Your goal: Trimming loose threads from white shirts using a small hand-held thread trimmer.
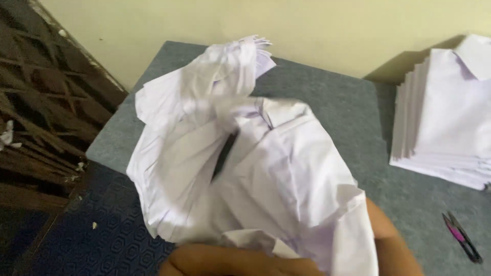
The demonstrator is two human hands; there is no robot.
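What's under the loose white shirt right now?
The loose white shirt is bunched over a grey felt table. One hand shows at its lower edge, a forearm on the right. The other hand is covered.

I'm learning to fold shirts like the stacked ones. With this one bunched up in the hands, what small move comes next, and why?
Probably lower the white shirt flat onto the grey table: it is crumpled, held up by the left hand and right hand, while the stack of folded shirts lies flat.
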